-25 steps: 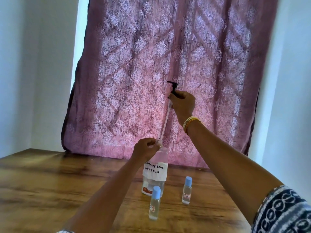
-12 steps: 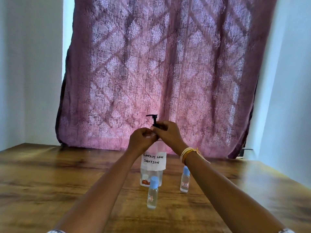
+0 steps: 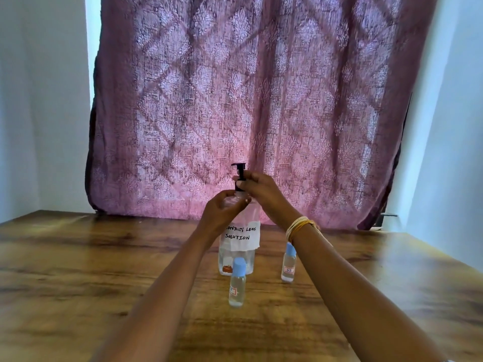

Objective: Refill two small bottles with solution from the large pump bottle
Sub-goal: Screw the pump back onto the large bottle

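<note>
The large pump bottle point(image 3: 239, 254) stands upright on the wooden table point(image 3: 78, 270), its long axis vertical, about midway between the left and right edges and toward the far edge. Its black pump head point(image 3: 239, 176) sits on top with the spout pointing left. A white label point(image 3: 243, 237) reads "CONTACT LENS SOLUTION" in handwriting. The left hand point(image 3: 224, 209) is wrapped around the bottle's shoulder; the right hand point(image 3: 261, 188) is closed on the pump collar. Two blue-capped small bottles stand upright nearer the front edge: one point(image 3: 237, 283) just in front of the pump bottle, the other point(image 3: 288, 263) to its right, their red-bordered labels too blurred to read with confidence.
</note>
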Demonstrator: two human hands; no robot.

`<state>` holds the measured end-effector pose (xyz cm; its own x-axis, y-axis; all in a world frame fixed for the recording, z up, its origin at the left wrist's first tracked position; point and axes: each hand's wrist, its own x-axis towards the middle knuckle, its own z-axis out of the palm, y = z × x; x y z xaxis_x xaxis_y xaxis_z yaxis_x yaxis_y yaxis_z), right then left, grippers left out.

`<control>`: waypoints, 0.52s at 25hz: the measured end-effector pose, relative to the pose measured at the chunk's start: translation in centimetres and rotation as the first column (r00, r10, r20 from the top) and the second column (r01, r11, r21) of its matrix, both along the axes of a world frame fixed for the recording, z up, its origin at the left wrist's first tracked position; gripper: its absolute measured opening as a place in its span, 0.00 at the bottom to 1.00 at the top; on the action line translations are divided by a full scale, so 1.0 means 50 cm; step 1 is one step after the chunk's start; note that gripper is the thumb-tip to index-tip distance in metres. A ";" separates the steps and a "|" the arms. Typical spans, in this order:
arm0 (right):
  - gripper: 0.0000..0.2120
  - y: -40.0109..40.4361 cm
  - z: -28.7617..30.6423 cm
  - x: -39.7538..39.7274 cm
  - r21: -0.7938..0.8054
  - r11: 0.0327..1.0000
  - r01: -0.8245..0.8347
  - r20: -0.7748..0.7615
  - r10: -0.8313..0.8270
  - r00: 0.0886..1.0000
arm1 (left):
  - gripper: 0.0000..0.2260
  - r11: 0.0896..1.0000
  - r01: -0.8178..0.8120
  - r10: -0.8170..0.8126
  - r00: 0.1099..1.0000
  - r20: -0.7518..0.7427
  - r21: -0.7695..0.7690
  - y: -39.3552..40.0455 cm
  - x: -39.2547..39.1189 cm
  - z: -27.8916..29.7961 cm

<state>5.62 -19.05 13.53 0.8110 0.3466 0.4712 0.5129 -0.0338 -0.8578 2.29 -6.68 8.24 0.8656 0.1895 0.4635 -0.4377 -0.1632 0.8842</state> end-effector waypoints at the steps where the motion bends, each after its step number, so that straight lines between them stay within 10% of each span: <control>1: 0.10 -0.007 -0.005 0.001 0.042 0.999 -0.016 0.012 0.015 1.000 | 0.13 1.000 0.006 -0.006 1.000 0.000 -0.023 0.000 -0.001 -0.002; 8: 0.19 0.007 -0.013 0.002 0.084 0.981 0.173 0.068 -0.179 0.982 | 0.08 0.998 0.037 -0.033 0.997 0.071 -0.054 -0.005 -0.004 -0.013; 13: 0.07 -0.010 -0.005 0.012 0.213 0.966 -0.146 -0.069 0.164 0.984 | 0.14 0.999 -0.016 0.018 0.997 0.071 -0.036 -0.007 0.002 -0.020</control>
